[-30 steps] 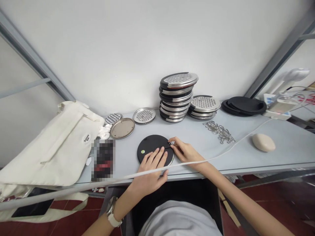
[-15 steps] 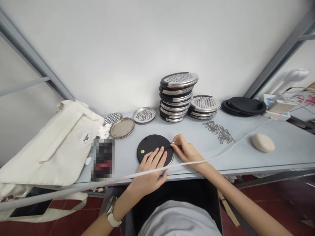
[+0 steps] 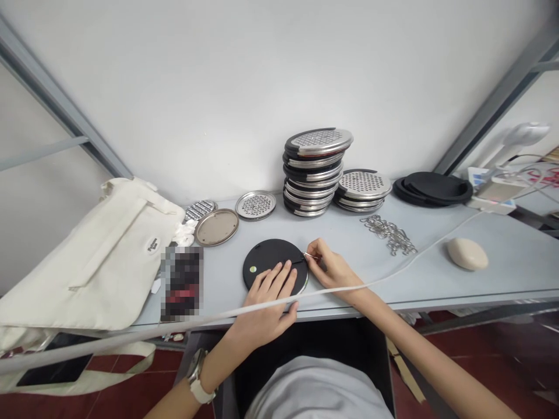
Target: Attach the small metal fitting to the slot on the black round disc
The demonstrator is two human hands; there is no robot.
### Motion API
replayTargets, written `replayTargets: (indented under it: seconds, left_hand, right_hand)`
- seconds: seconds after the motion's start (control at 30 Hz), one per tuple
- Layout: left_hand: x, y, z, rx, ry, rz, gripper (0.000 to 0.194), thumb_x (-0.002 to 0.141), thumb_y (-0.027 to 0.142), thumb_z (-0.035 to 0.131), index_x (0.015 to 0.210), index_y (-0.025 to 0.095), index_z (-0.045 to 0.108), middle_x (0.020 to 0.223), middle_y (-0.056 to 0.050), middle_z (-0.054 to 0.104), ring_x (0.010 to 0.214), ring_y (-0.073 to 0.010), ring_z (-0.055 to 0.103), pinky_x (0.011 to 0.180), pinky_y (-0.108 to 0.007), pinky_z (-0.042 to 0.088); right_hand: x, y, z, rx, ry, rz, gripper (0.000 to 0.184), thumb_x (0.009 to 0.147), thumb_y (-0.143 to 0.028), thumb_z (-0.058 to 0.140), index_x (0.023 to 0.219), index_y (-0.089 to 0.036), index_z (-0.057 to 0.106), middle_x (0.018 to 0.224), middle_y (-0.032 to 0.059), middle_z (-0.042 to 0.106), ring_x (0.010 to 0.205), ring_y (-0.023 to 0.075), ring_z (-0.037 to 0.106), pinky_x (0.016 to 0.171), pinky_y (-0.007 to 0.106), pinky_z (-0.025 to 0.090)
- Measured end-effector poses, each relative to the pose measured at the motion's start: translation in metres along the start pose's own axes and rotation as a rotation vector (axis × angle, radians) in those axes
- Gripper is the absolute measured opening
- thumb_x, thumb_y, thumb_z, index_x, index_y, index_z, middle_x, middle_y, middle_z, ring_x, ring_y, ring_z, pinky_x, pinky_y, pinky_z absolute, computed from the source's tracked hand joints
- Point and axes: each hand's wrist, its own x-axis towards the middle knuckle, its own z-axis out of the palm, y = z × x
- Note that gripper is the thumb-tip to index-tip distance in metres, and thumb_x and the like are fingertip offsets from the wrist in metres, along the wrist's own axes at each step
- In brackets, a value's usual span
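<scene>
A round black disc [image 3: 267, 251] with a small green-and-yellow sticker lies flat on the desk in front of me. My left hand [image 3: 273, 291] rests on its near side, fingers stretched out flat. At the disc's right edge, my right hand [image 3: 325, 265] pinches a small metal wire clip [image 3: 311, 255] between thumb and fingers. The clip's tip touches or nearly touches the rim; I cannot tell which. To the right lies a loose pile of similar metal wire clips [image 3: 391, 234].
Behind stand a tall stack of round graters [image 3: 312, 180] and a lower stack [image 3: 363, 189]. Black discs [image 3: 432, 187] lie farther right, near a cream oval object [image 3: 467, 254]. A white cable [image 3: 393, 273] crosses before my hands. Left are metal discs [image 3: 217, 227] and a canvas bag [image 3: 100, 256].
The metal clip between my right fingers has turned slightly and now shows as a longer thin piece at the rim. My left hand stays in place on the disc.
</scene>
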Motion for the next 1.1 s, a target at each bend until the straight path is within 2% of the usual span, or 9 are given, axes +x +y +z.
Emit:
replayTargets:
  seconds: [0.5,0.77,1.1]
  left_hand:
    - [-0.0006,-0.0006,0.0010,0.010,-0.007,0.003,0.055,0.091,0.030,0.043,0.142,0.011,0.035,0.149,-0.011,0.029,0.134,-0.0263,0.033,0.106,-0.041,0.030]
    - [-0.0006,-0.0002,0.0010,0.010,0.013,0.006,0.055,0.090,0.030,0.044,0.142,0.011,0.036,0.148,-0.011,0.032,0.132,-0.0267,0.036,0.105,-0.040,0.032]
    - [-0.0010,-0.0005,0.0012,0.005,0.006,0.008,0.055,0.091,0.029,0.043,0.142,0.011,0.035,0.149,-0.011,0.030,0.133,-0.0268,0.035,0.106,-0.041,0.031]
  right_hand:
    - [0.0007,-0.0027,-0.0010,-0.018,-0.011,0.001,0.014,0.091,-0.024,0.044,0.078,-0.022,0.040,0.072,0.0001,0.049,0.063,0.0152,0.046,0.062,0.027,0.041]
    - [0.0009,-0.0027,-0.0025,-0.018,-0.026,-0.012,0.012,0.094,-0.024,0.040,0.082,-0.021,0.043,0.076,0.0023,0.053,0.069,0.0162,0.051,0.067,0.028,0.043]
    - [0.0011,-0.0087,-0.0050,0.015,-0.064,0.075,0.014,0.097,-0.029,0.034,0.085,-0.023,0.037,0.070,-0.0012,0.050,0.059,0.0151,0.050,0.061,0.026,0.041]
